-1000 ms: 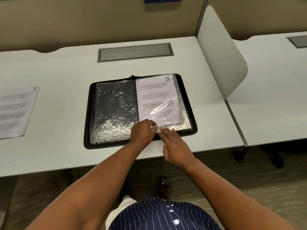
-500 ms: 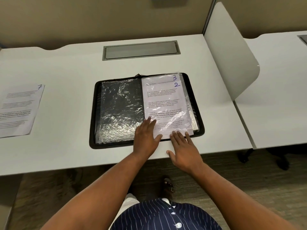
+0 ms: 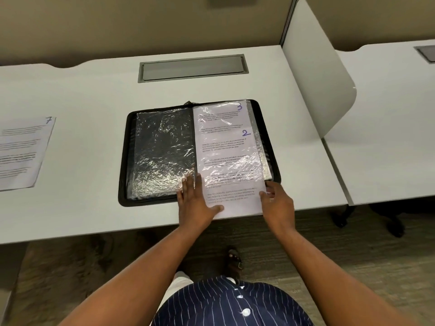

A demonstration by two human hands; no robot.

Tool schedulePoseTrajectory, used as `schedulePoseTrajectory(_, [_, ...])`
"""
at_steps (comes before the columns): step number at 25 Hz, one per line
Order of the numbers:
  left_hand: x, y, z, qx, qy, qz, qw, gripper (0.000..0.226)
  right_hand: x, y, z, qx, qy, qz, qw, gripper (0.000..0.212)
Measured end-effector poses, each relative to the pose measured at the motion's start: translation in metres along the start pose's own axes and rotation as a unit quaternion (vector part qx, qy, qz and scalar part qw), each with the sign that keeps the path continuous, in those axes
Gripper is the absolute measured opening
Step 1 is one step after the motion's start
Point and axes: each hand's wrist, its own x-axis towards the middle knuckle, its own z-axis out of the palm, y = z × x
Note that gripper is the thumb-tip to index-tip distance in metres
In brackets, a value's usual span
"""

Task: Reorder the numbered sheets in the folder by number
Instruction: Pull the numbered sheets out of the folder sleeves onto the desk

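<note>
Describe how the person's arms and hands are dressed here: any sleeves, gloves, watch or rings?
Both forearms are bare for their whole visible length, with no sleeve or cuff in view. The left hand and right hand have no gloves, and no watch, bracelet or ring shows on either. The only clothing visible is a dark navy shirt with thin white pinstripes and white buttons, at the bottom of the frame.

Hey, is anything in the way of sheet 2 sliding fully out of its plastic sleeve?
Nothing visible: sheet 2 already juts past the near edge of the folder toward the person, and only the left hand and right hand touch it.
</note>
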Motion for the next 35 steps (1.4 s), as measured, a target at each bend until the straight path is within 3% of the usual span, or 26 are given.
schedulePoseTrajectory(5, [-0.025, -0.007, 0.006, -0.039, 0.01, -0.014, 0.999, 0.117, 0.013, 0.01, -0.012, 0.049, -0.022, 0.067, 0.996, 0.025])
schedulePoseTrajectory(10, [-0.052, -0.002, 0.004, -0.177, 0.12, -0.081, 0.974, 0.06, 0.004, 0.036, -0.019, 0.103, -0.08, 0.132, 0.983, 0.017])
schedulePoseTrajectory(16, [-0.075, -0.01, 0.018, -0.418, 0.106, -0.281, 0.857, 0.029, -0.013, 0.048, -0.039, 0.133, -0.187, 0.178, 0.957, 0.021])
schedulePoseTrajectory(19, [-0.078, -0.017, 0.021, -0.483, 0.098, -0.319, 0.81, 0.014, -0.015, 0.051, -0.043, 0.132, -0.225, 0.181, 0.948, 0.02])
schedulePoseTrajectory(22, [-0.085, -0.021, 0.016, -0.485, 0.08, -0.316, 0.812, 0.002, -0.011, 0.039, -0.036, 0.202, -0.16, 0.16, 0.953, 0.015])
schedulePoseTrajectory(25, [-0.087, -0.027, 0.012, -0.487, 0.036, -0.295, 0.821, 0.005, -0.005, 0.031, -0.025, 0.186, -0.119, 0.142, 0.965, 0.011])
schedulePoseTrajectory(30, [-0.063, -0.022, -0.001, -0.511, 0.032, -0.27, 0.816, 0.005, -0.011, 0.035, -0.033, 0.18, -0.147, 0.146, 0.962, 0.009])
schedulePoseTrajectory(35, [-0.071, -0.029, -0.004, -0.495, -0.028, -0.257, 0.83, 0.004, -0.02, 0.047, -0.05, 0.13, -0.205, 0.15, 0.959, 0.015])
